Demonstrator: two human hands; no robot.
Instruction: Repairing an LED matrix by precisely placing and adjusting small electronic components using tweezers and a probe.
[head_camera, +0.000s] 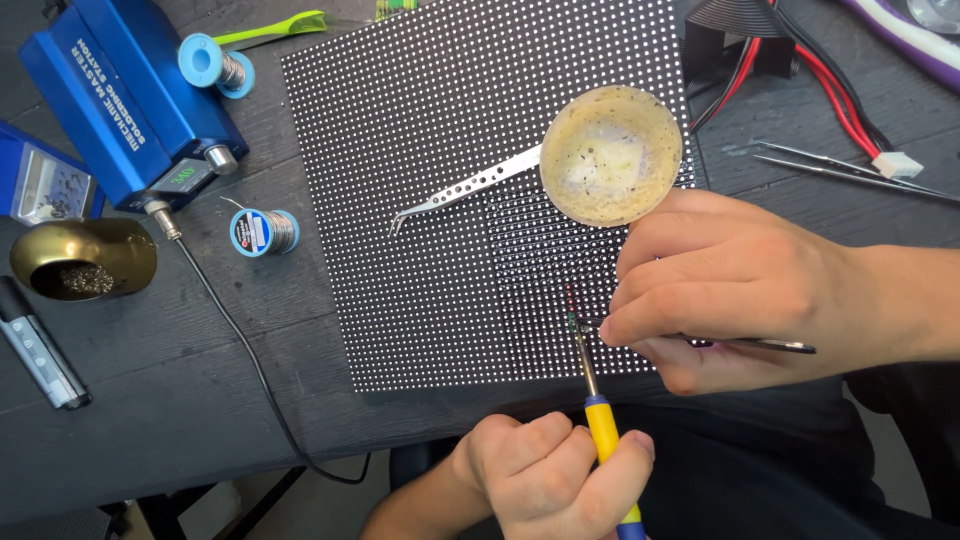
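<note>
A black LED panel (450, 150) dotted with white points lies flat on the dark table. My left hand (545, 480), at the bottom, grips a soldering iron (600, 425) with a yellow handle; its tip touches the panel near the lower edge. My right hand (720, 290) comes in from the right and pinches thin tweezers (770, 345), whose points meet the panel right beside the iron's tip. A few small red and green components show at that spot. Just above my right hand a round yellowish dish (610, 155) rests on the panel.
Curved perforated tweezers (465, 188) lie on the panel. At the left are a blue soldering station (120, 90), two solder spools (215, 62) (265, 232), a brass tip cleaner (85, 260) and the iron's black cable (240, 350). Red and black wires (830, 90) and more tweezers (850, 170) lie at right.
</note>
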